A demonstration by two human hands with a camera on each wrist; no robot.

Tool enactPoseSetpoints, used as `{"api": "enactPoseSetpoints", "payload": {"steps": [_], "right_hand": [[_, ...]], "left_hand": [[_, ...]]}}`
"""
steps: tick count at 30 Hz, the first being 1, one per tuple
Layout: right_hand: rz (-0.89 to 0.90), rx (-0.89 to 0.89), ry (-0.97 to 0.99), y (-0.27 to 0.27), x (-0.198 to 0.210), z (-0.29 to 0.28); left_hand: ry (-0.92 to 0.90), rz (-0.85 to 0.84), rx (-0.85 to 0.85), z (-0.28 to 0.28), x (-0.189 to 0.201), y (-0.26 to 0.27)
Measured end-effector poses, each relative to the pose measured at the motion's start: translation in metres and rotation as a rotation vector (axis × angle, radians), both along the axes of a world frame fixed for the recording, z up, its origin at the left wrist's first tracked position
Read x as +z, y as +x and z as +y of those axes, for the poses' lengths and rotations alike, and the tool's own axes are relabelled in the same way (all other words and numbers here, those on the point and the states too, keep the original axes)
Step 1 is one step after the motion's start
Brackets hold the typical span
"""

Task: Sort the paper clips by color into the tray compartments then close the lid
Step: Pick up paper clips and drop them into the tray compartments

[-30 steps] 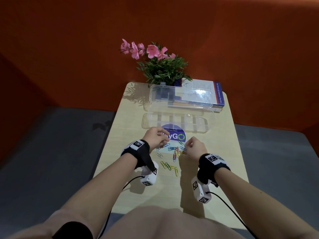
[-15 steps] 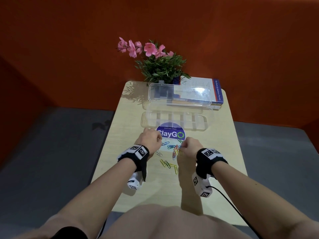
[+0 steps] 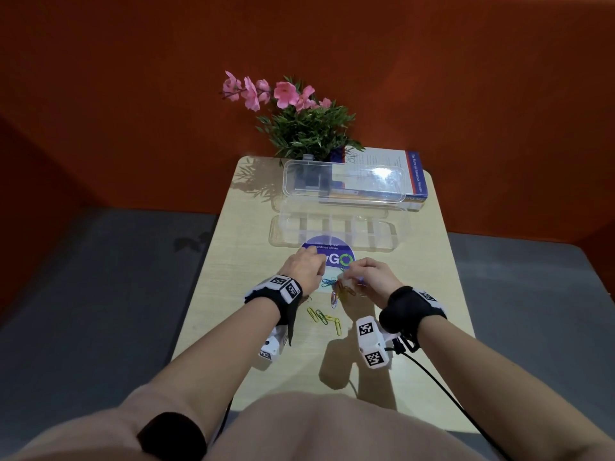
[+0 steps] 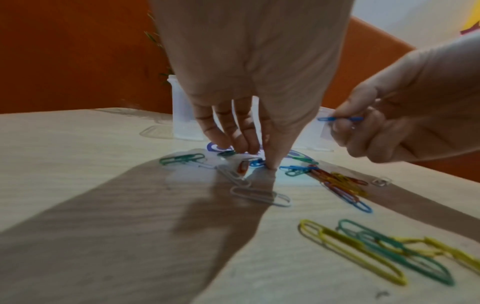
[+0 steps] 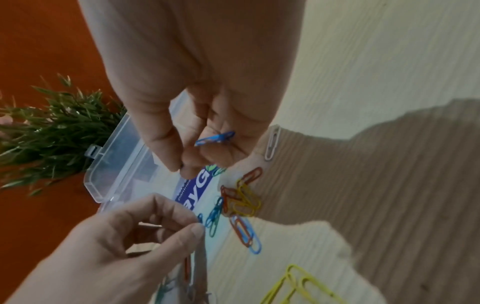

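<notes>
Head view, entered from largest item down: my pale wooden surface (image 3: 233, 294), backed by an orange wall. A potted plant (image 3: 299, 128) and a book (image 3: 392, 168) stand at the far edge. The clear tray (image 3: 332, 229) sits in front of them, its compartments seemingly bare and its lid (image 3: 342, 181) standing open behind it. Near the tray lies a round blue sticker (image 3: 329, 252). My left hand (image 3: 304, 271) is fingers-down on the loose paper clips (image 4: 337, 183), thumb tip pressed to the surface, fingers curled at a clip; whether it has actually taken hold of one I cannot tell. My right hand (image 4: 389, 127) hovers beside it, pinching one blue clip (image 4: 340, 119) between thumb and fingers. Some yellow and green clips (image 4: 376, 251) lie nearer me. Handling note, by judgement: clips are light, stiff wire, slick-coated, prone to interlocking; pinch each across its flat loops and lift singly.
</notes>
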State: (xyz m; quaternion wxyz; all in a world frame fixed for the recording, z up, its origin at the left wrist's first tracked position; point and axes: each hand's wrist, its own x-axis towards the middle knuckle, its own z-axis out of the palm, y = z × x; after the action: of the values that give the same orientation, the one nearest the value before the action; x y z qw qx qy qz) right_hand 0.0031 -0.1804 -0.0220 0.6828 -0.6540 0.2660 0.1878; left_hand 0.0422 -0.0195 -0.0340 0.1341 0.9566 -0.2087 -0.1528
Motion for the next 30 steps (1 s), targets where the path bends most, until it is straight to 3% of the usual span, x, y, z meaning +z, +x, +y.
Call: {"api": "enactPoseSetpoints", "payload": {"steps": [3, 6, 8, 14, 21, 26, 30], "right_hand": [[0.045, -0.013, 0.108, 0.002, 0.004, 0.008], [0.066, -0.002, 0.078, 0.003, 0.005, 0.014], [0.037, 0.056, -0.073, 0.006, 0.001, 0.016], [-0.117, 0.492, -0.757, 0.008, -0.013, 0.027], [-0.187, 0.659, -0.964, 0.005, -0.009, 0.036], [-0.211, 0.586, -0.928, 0.003, -0.009, 0.028], [-0.145, 0.272, -0.572, -0.001, -0.008, 0.019]], "left_hand": [[-0.030, 0.039, 0.009, 0.001, 0.000, 0.000], [-0.034, 0.063, 0.013, 0.001, 0.002, 0.002], [-0.038, 0.076, 0.019, 0.001, 0.003, 0.004], [-0.064, 0.151, 0.067, 0.001, 0.003, 0.004], [0.064, 0.029, -0.074, -0.003, 0.003, 0.002], [-0.049, 0.004, 0.038, 0.006, 0.007, 0.006], [-0.294, 0.028, 0.284, 0.015, 0.011, 0.005]]}}
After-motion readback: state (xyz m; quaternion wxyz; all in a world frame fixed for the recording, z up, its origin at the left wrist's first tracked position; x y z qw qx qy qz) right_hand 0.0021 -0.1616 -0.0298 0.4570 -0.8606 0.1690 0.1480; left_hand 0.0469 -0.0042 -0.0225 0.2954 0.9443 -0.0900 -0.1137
